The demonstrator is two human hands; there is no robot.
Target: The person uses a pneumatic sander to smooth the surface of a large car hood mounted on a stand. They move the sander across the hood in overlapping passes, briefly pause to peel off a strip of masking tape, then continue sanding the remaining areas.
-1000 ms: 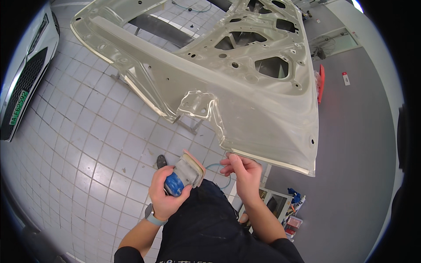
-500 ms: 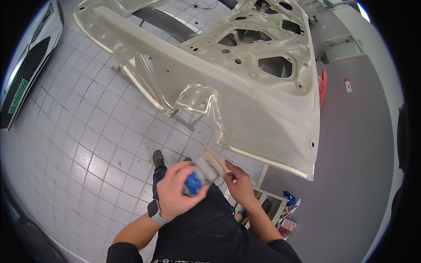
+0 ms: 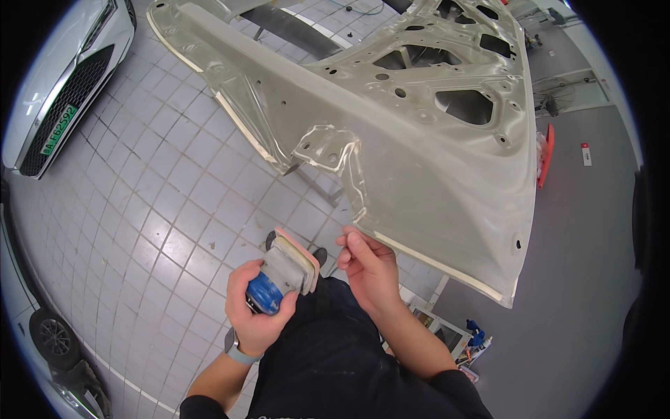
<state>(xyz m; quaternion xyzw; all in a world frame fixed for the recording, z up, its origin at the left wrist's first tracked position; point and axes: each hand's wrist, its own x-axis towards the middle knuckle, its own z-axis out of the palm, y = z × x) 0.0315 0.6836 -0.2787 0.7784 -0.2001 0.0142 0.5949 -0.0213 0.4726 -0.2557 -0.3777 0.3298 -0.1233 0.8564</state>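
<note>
Below the head camera, close to the person's waist, the left hand [image 3: 259, 307] is wrapped round a small power sander [image 3: 283, 274], its fingers closed over the blue and grey body while the flat pad with its pinkish abrasive sheet tilts up and away towards the panel. It looks compact and solid for its size, the sort of tool that sits well in one palm; the rounded blue housing is the natural place to hold it, keeping clear of the pad edge, and the abrasive face would be rough rather than slippery. Just beside it, the right hand [image 3: 370, 269] is raised with its fingers curled loosely together, pinching nothing that can be made out, its fingertips near the lower edge of a big bare car door shell [image 3: 419, 174] in pale primer. That shell stands raised on a stand whose legs show beneath it; being thin pressed sheet metal with cut-outs and holes, it is probably stiff along its folded rims but liable to flex and ring in the flat middle, and its lower edge looks sharp enough to want care. On the left a white car [image 3: 66, 84] is parked on the grey tiled floor [image 3: 160, 209], well apart from the work, and a grey wristband [image 3: 239, 353] sits on the left wrist.
</note>
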